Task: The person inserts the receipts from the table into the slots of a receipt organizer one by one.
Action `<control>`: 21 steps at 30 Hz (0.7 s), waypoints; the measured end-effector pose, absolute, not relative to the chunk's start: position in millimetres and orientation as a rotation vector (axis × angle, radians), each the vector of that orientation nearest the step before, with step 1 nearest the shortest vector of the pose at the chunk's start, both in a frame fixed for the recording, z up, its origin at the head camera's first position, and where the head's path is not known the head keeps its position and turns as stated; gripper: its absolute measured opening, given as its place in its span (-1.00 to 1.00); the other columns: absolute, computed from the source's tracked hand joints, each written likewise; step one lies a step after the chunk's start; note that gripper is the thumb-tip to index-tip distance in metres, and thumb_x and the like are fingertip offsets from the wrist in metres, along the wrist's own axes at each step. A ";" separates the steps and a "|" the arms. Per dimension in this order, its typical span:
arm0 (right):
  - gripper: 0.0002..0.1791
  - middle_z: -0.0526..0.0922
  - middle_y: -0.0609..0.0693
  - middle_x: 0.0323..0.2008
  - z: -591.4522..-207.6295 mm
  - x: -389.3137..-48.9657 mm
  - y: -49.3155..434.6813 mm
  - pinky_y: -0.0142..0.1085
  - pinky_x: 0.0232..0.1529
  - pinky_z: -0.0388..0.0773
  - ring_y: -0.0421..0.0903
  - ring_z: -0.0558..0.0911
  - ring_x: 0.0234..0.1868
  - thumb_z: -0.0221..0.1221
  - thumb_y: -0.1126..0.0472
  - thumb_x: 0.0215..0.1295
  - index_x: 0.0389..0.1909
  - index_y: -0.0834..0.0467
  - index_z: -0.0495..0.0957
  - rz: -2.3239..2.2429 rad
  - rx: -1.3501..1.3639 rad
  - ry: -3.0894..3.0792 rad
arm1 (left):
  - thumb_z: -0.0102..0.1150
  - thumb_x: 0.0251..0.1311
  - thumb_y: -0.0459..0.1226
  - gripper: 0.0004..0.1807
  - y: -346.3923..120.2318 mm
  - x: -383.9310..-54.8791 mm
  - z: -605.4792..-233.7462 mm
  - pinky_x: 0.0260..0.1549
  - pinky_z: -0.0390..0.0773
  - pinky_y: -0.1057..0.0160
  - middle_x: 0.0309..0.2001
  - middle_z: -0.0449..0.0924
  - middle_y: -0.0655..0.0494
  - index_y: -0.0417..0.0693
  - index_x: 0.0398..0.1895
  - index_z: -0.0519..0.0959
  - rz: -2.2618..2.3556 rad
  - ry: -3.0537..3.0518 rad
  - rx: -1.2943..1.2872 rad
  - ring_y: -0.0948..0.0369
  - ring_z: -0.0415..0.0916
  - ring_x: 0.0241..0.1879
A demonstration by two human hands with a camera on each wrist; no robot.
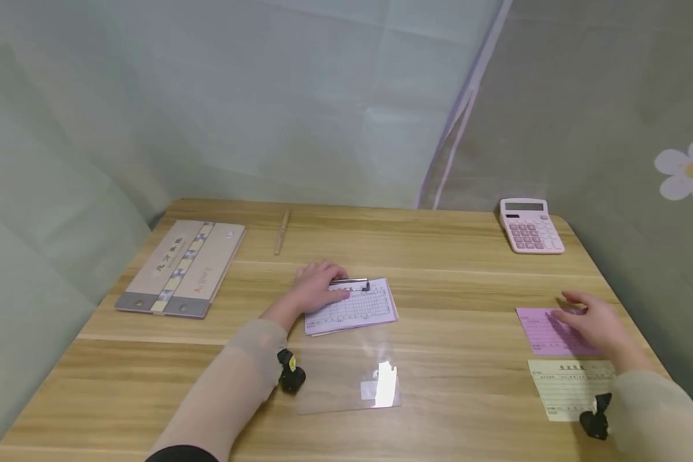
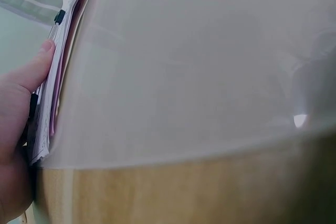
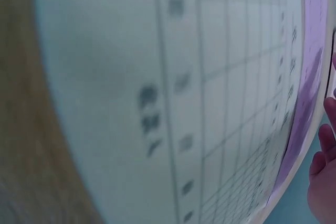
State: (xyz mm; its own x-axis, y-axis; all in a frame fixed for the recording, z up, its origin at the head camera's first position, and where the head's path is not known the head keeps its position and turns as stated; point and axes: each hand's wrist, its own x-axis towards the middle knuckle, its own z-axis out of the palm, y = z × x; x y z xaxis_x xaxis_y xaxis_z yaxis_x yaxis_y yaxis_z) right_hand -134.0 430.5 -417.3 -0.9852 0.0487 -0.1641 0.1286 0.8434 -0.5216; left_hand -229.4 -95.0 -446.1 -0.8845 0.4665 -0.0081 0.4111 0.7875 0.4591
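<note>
My left hand (image 1: 317,287) holds the top left of a clear clipboard (image 1: 343,375), its thumb lying over the papers beside the metal clip (image 1: 352,285). Under that clip sits a stack of printed forms (image 1: 358,309), white on top with pink edges below; the left wrist view shows the thumb against the stack (image 2: 55,87). On the right, my right hand (image 1: 597,324) is over a pink form (image 1: 539,333), fingers apart and loosely bent. Whether its thumb touches the paper I cannot tell. A pale yellow form (image 1: 568,385) lies just nearer, below the right wrist.
A brown cardboard folder (image 1: 179,269) with a patterned strip lies at the left. Behind the clipboard is a thin wooden stick (image 1: 282,232). A pink calculator (image 1: 531,226) rests at the back right corner of the wooden table (image 1: 450,398). Curtains (image 1: 300,96) hang behind.
</note>
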 end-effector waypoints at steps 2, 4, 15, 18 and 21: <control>-0.10 0.18 0.54 0.20 -418.2 -131.9 436.0 0.30 0.01 0.14 0.45 0.22 0.12 0.10 -0.19 0.25 0.27 0.48 0.14 -0.795 0.163 2.889 | 0.15 0.12 0.14 -0.49 -94.5 -229.0 -445.5 -0.02 0.13 0.06 0.11 0.42 0.14 0.12 0.07 0.49 0.690 2.853 0.700 0.12 0.26 0.04; -0.06 0.14 0.55 0.20 -416.7 -128.9 440.7 0.34 0.02 0.08 0.49 0.14 0.15 0.11 -0.24 0.22 0.29 0.46 0.12 -0.773 0.228 2.873 | 0.15 0.12 0.14 -0.49 -94.1 -229.2 -445.6 -0.02 0.12 0.06 0.11 0.41 0.14 0.12 0.07 0.49 0.688 2.849 0.697 0.12 0.25 0.04; 0.03 -0.06 0.63 0.19 -415.1 -109.3 468.8 0.43 -0.05 -0.10 0.60 -0.15 0.13 0.03 -0.38 0.16 0.31 0.41 0.08 -0.684 0.494 2.832 | 0.15 0.13 0.13 -0.49 -93.9 -228.9 -444.2 -0.02 0.12 0.07 0.12 0.41 0.14 0.11 0.07 0.48 0.686 2.840 0.693 0.12 0.24 0.04; 0.09 -0.06 0.60 0.24 -416.4 -108.9 473.1 0.41 -0.03 -0.08 0.58 -0.13 0.15 0.04 -0.42 0.11 0.33 0.40 0.05 -0.710 0.538 2.771 | 0.15 0.13 0.13 -0.50 -94.2 -228.5 -443.7 -0.01 0.12 0.07 0.12 0.41 0.14 0.11 0.07 0.48 0.686 2.841 0.689 0.12 0.24 0.05; 0.13 -0.11 0.60 0.25 -416.8 -109.1 475.0 0.41 -0.01 -0.08 0.59 -0.12 0.18 0.05 -0.44 0.08 0.35 0.38 0.02 -0.737 0.564 2.724 | 0.15 0.13 0.13 -0.49 -94.5 -228.2 -443.7 -0.01 0.11 0.07 0.12 0.41 0.14 0.11 0.07 0.48 0.682 2.841 0.685 0.13 0.24 0.04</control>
State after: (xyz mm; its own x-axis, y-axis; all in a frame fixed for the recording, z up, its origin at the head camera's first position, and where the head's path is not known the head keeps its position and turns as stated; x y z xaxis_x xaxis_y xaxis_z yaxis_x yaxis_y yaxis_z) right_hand -109.1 475.0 -416.8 -0.8900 0.2975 -0.3455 0.4312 0.7957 -0.4255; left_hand -228.2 -94.5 -443.7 -0.8864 0.4619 -0.0294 0.3982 0.7935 0.4602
